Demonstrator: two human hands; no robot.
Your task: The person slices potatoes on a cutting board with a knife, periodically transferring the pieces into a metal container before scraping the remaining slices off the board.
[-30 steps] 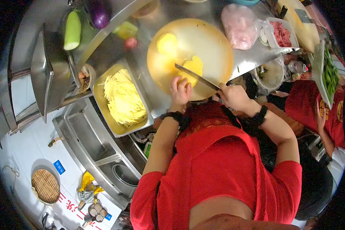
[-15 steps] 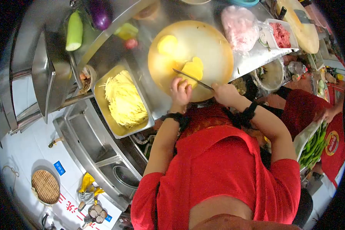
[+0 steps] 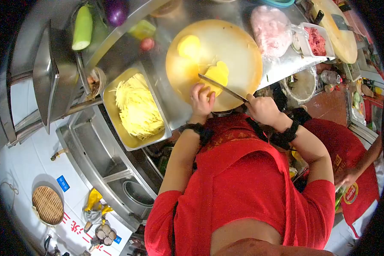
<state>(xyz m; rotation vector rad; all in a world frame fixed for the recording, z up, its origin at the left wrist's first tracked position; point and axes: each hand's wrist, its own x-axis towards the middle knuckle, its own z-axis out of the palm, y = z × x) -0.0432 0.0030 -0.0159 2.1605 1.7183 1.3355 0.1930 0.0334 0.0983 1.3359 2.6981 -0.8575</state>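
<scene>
Head view: slicing, it seems.
Right hand (image 3: 263, 111) clamps the knife (image 3: 223, 88); left hand (image 3: 202, 100) curls at yellow slices (image 3: 219, 73), grip unclear; another cut wants steady holding.

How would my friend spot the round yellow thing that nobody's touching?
Find the big round cutting board in front of the person. Look at its upper-left part in the picture for a rounded yellow piece. Unlike the yellow slices by the knife and left hand, it sits by itself, away from both hands.
</scene>
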